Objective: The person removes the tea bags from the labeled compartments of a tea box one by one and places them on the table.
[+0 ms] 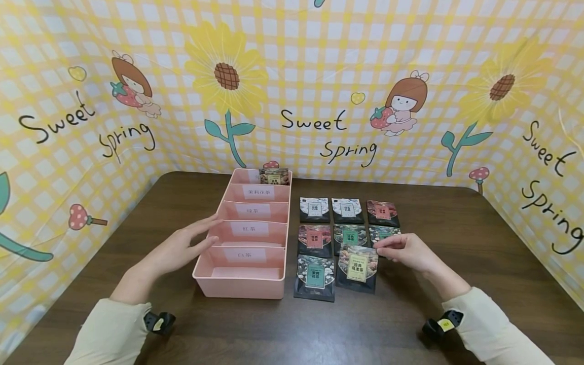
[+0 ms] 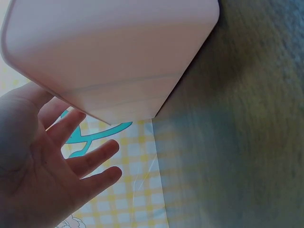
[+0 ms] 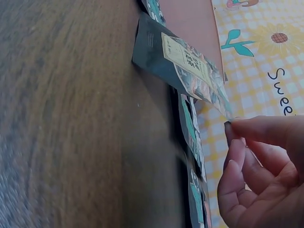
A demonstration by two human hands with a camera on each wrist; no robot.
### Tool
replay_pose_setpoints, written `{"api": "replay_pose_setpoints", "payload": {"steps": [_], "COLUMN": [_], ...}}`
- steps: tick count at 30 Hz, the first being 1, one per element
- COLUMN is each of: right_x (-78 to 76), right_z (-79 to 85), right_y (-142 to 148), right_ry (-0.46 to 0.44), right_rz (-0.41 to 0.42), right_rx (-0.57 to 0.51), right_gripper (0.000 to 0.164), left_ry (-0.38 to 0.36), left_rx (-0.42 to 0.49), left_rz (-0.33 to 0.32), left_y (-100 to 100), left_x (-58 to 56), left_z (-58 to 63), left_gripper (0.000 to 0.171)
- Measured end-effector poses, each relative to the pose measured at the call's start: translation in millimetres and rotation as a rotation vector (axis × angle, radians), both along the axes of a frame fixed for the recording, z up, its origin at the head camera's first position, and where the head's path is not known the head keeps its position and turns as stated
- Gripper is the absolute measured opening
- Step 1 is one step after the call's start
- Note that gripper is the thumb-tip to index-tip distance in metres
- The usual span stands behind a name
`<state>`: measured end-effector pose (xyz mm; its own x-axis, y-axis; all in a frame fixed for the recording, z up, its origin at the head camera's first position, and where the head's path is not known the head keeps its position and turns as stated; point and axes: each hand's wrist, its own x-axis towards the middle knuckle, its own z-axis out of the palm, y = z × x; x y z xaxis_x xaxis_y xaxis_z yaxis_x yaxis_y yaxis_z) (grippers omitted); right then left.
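My right hand (image 1: 408,252) pinches the upper right corner of a tea packet with a yellow label (image 1: 357,268). In the right wrist view the packet (image 3: 185,66) hangs tilted above the wooden table, gripped between thumb and fingertips. My left hand (image 1: 184,243) is at the left side of a pink divided box (image 1: 239,290), fingertips right at its rim. The left wrist view shows that hand (image 2: 57,166) with fingers spread beside the box wall (image 2: 118,57). Paper labels with Chinese writing mark the box's compartments. Another yellow-label packet (image 1: 275,177) stands in the farthest compartment.
Right of the box, several tea packets lie in rows: white-label ones (image 1: 315,209), red-label ones (image 1: 315,239), green-label ones (image 1: 350,234) and a teal-label one (image 1: 315,277) at the front. A yellow checked cloth (image 1: 310,81) hangs behind and around the wooden table (image 1: 255,329).
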<state>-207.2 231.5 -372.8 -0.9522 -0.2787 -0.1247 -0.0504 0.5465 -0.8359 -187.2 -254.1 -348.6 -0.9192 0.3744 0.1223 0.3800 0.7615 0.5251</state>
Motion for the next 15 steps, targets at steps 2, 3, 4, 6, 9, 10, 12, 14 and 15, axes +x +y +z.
{"api": "replay_pose_setpoints", "payload": {"steps": [2, 3, 4, 6, 9, 10, 12, 14, 15], "right_x": [-0.6, -1.0, -1.5, -2.5, -3.5, -3.6, -3.8, -3.7, -3.7], "right_z": [-1.6, -2.5, -3.4, -5.3, -7.9, -8.5, -9.4, -10.0, -10.2], "right_y": [-0.6, -1.1, -1.5, -2.3, -3.9, -4.5, -5.8, -7.2, -8.0], "right_ry": [-0.013, -0.019, -0.025, -0.032, -0.041, -0.044, -0.048, -0.052, -0.054], "right_rz": [0.001, 0.003, 0.008, 0.016, 0.026, 0.026, 0.027, 0.024, 0.022], "right_rx": [0.018, 0.029, 0.037, 0.051, 0.068, 0.071, 0.080, 0.092, 0.098], "right_gripper": [0.030, 0.029, 0.028, 0.027, 0.026, 0.025, 0.025, 0.024, 0.024], "left_ry": [-0.004, -0.004, -0.006, -0.006, -0.006, -0.007, -0.006, -0.007, -0.008], "left_rx": [0.001, 0.001, 0.001, 0.002, 0.002, 0.002, 0.002, 0.001, 0.001], "left_rz": [0.002, 0.003, 0.004, 0.005, 0.005, 0.004, 0.003, 0.002, 0.002], "left_y": [0.1, 0.1, 0.1, 0.2, 0.3, 0.3, 0.2, 0.1, 0.1], "left_x": [0.1, 0.2, 0.3, 0.3, 0.4, 0.4, 0.4, 0.3, 0.2], "left_z": [0.2, 0.4, 0.6, 0.9, 1.2, 1.2, 1.2, 1.1, 1.1], "left_gripper": [0.048, 0.048, 0.048, 0.048, 0.048, 0.048, 0.048, 0.049, 0.049]}}
